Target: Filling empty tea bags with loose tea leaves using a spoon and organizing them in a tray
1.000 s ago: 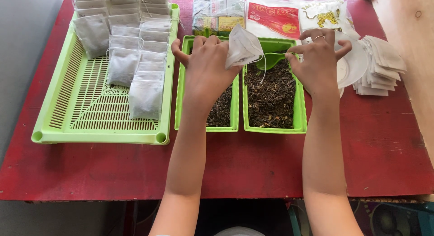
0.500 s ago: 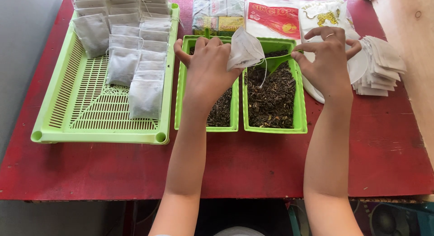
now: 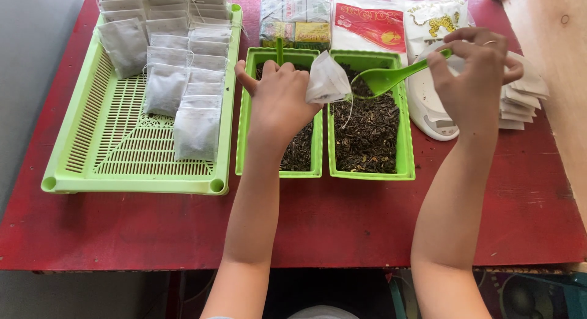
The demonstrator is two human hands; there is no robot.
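The left hand (image 3: 278,102) covers much of the left green tub (image 3: 246,120), so only a strip of its dark loose tea shows; the tub's far end is hidden behind the knuckles. Its fingers are pinched on a small white filter bag (image 3: 327,80), which hangs with its mouth toward the right, above the gap between the two tubs. The right hand (image 3: 474,80) is clasped around the handle of a green scoop (image 3: 385,79). The scoop's long axis runs roughly left to right, bowl toward the bag, handle rising slightly to the right; the bowl hovers over the far end of the right green tub (image 3: 400,148), just beside the bag. Whether the bowl holds tea is hard to tell. A white scale (image 3: 428,114) is partly hidden behind the right wrist, and a stack of empty bags (image 3: 523,92) peeks out beyond it. The green slotted tray (image 3: 122,154) on the red worktop (image 3: 342,221) holds filled bags; its far rows are cut off by the frame, so no sure count.
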